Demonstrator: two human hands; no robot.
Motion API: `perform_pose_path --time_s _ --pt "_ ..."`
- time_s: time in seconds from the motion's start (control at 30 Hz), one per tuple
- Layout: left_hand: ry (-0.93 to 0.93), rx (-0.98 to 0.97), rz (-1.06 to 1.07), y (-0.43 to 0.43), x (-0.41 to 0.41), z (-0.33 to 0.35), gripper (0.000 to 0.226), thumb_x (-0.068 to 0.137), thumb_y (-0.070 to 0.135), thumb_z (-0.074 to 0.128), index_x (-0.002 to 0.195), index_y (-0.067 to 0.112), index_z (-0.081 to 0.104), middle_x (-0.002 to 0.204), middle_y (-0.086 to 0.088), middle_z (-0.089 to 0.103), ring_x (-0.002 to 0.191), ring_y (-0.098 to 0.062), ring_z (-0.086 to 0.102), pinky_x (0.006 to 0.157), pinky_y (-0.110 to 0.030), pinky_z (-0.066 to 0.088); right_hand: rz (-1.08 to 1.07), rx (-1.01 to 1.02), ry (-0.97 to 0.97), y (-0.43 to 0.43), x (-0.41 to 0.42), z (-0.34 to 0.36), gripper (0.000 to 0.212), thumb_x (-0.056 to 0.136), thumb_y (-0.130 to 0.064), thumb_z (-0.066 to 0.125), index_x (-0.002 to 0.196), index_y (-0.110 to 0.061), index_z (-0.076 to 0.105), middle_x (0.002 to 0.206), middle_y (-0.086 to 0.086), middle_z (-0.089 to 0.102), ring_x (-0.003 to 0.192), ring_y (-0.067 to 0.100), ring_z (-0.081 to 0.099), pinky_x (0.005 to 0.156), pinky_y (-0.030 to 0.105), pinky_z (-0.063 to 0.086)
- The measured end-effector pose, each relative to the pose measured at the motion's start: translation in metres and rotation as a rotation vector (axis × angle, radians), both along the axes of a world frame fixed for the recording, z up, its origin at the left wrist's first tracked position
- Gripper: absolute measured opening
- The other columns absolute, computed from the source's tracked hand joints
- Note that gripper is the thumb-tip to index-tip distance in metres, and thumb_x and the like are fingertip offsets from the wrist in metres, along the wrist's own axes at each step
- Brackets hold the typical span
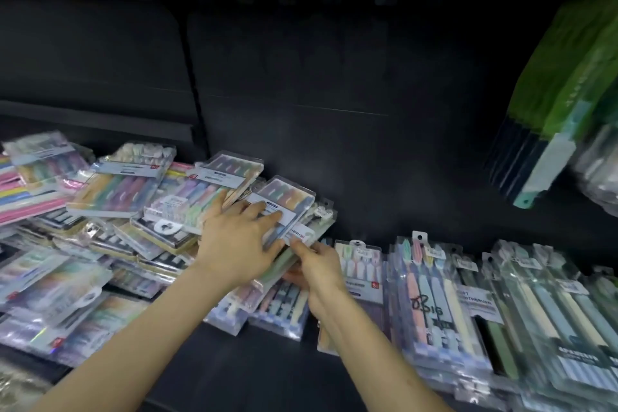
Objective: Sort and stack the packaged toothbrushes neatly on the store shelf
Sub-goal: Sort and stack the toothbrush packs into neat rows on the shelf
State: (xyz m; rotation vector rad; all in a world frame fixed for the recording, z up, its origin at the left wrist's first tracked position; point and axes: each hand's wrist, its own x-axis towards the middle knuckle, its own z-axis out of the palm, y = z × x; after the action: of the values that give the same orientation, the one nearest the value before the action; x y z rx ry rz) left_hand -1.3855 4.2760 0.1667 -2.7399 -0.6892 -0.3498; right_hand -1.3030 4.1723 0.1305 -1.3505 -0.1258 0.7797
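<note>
Left hand point(234, 241) flat, fingers spread on top pack point(284, 201); right hand point(316, 264) pinches lower packs point(264, 278). Slick blisters, tilted pile point(133, 211): likely slides along shelf point(267, 371).

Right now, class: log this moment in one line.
left hand presses top pack | right hand grips lower pack | heap untidy

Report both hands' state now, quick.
Left hand: open, fingers flat on the tilted toothbrush packs.
Right hand: pinching the labelled pack beneath them.
</note>
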Motion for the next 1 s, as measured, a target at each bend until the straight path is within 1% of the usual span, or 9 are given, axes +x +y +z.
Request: perform_pose_path --time_s 0.2,0.37,0.47,0.5,0.57,0.63,0.77,0.9,1.0 --pt "-0.060 -0.045 0.034 0.000 0.000 0.000 0.062 0.083 0.065 0.020 0.139 0.046 0.041 0.148 0.014 0.041 0.136 -0.014 0.037 0.112 -0.041 -0.005 -0.054 -0.178 -0.245 -0.025 0.012 0.015 0.014 0.089 -0.009 0.054 0.092 -0.002 0.066 0.096 0.022 0.069 0.076 0.024 0.062 0.073 0.038 0.051" --pt "-0.028 -0.011 0.037 0.000 -0.001 -0.001 0.053 0.091 0.063 0.028 0.140 0.046 0.038 0.149 0.014 0.039 0.137 -0.014 0.035 0.110 -0.041 -0.007 0.009 -0.249 -0.476 -0.084 0.008 0.039 0.019 0.095 -0.017 0.053 0.096 -0.032 0.066 0.096 0.008 0.071 0.092 0.030 0.067 0.088 0.049 0.053" --pt "0.020 0.035 0.048 -0.001 0.000 -0.001 0.054 0.090 0.063 0.028 0.141 0.046 0.037 0.148 0.013 0.040 0.136 -0.016 0.035 0.109 -0.044 -0.008 -0.090 -0.331 -0.660 -0.134 -0.001 0.042 0.035 0.096 -0.022 0.056 0.128 -0.037 0.056 0.083 -0.003 0.066 0.075 0.006 0.064 0.069 0.012 0.051" --pt "0.031 0.044 0.051 -0.002 0.000 -0.001 0.054 0.090 0.062 0.028 0.141 0.045 0.037 0.148 0.011 0.041 0.136 -0.017 0.036 0.108 -0.046 -0.008 -0.172 -0.418 -0.748 -0.153 -0.003 0.041 0.044 0.095 -0.024 0.057 0.137 -0.031 0.049 0.072 -0.008 0.061 0.063 0.002 0.058 0.058 0.009 0.045" --pt "0.035 0.042 0.052 -0.003 0.002 -0.002 0.054 0.090 0.061 0.030 0.141 0.043 0.039 0.147 0.009 0.043 0.135 -0.019 0.037 0.107 -0.048 -0.009 -0.329 -0.623 -0.937 -0.189 -0.002 0.041 0.048 0.095 -0.024 0.055 0.142 -0.024 0.045 0.058 -0.005 0.055 0.056 0.009 0.054 0.055 0.026 0.044" --pt "0.035 0.038 0.046 -0.002 0.003 -0.001 0.054 0.090 0.060 0.032 0.141 0.042 0.040 0.145 0.007 0.044 0.134 -0.020 0.038 0.105 -0.049 -0.010 -0.441 -0.826 -1.045 -0.215 0.007 0.043 0.048 0.095 -0.023 0.053 0.142 -0.019 0.046 0.065 0.005 0.062 0.066 0.023 0.058 0.057 0.032 0.038" --pt "0.010 0.013 0.026 -0.006 -0.001 0.000 0.051 0.089 0.059 0.038 0.135 0.039 0.049 0.138 0.007 0.052 0.130 -0.020 0.042 0.106 -0.049 -0.009 -0.372 -1.161 -1.073 -0.226 0.038 0.045 0.035 0.098 -0.019 0.045 0.132 -0.016 0.055 0.077 0.011 0.065 0.070 0.029 0.055 0.057 0.030 0.035" --pt "-0.025 -0.036 -0.020 -0.014 -0.013 0.003 0.048 0.083 0.057 0.055 0.124 0.035 0.060 0.126 0.004 0.060 0.126 -0.021 0.046 0.112 -0.050 -0.005 -0.259 -1.188 -1.099 -0.219 0.059 0.045 0.026 0.096 -0.013 0.045 0.110 -0.010 0.067 0.092 0.016 0.069 0.085 0.033 0.062 0.064 0.032 0.040" --pt "-0.012 -0.025 -0.066 -0.015 -0.026 0.005 0.054 0.080 0.059 0.060 0.124 0.029 0.063 0.122 -0.002 0.064 0.125 -0.025 0.050 0.115 -0.054 -0.003 -0.204 -1.313 -1.234 -0.214 0.068 0.047 0.022 0.086 -0.003 0.048 0.084 -0.010 0.068 0.080 0.009 0.068 0.069 0.025 0.053 0.056 0.028 0.036"
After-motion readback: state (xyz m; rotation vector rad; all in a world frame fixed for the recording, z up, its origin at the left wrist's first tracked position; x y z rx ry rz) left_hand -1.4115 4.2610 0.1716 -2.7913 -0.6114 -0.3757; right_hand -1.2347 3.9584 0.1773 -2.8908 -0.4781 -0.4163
